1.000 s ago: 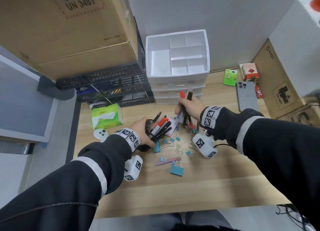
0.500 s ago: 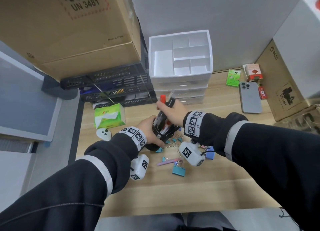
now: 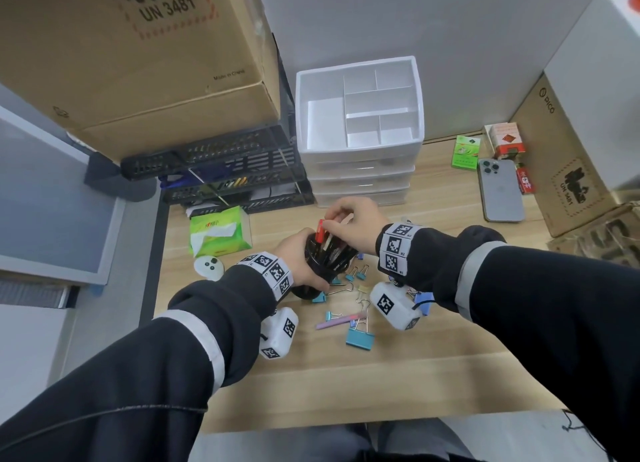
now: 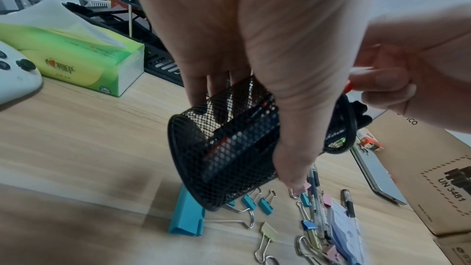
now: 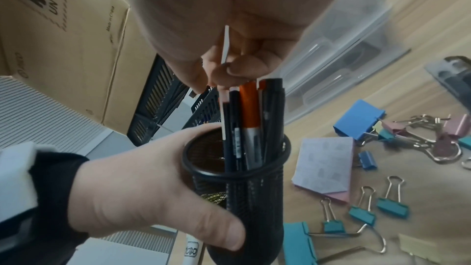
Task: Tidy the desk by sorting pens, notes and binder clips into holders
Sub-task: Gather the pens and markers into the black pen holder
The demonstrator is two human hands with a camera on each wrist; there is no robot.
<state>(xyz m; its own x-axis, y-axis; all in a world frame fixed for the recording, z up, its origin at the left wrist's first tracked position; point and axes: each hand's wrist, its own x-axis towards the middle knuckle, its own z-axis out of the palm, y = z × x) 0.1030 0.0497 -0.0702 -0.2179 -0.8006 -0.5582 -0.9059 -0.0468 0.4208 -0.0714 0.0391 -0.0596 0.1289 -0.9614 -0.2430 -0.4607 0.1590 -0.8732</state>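
Both arms reaching forward over table (image 3: 346, 385), dark sleeves, marker bands on wrists. Left hand (image 3: 298, 253) wrapped round black mesh pen cup (image 3: 329, 260), thumb on near side, fingers on far side, cup tilted, lifted off table. Right hand (image 3: 349, 219) above cup mouth, fingers curled, fingertips (image 5: 239, 70) pinching tops of pens (image 5: 244, 120) standing in cup.
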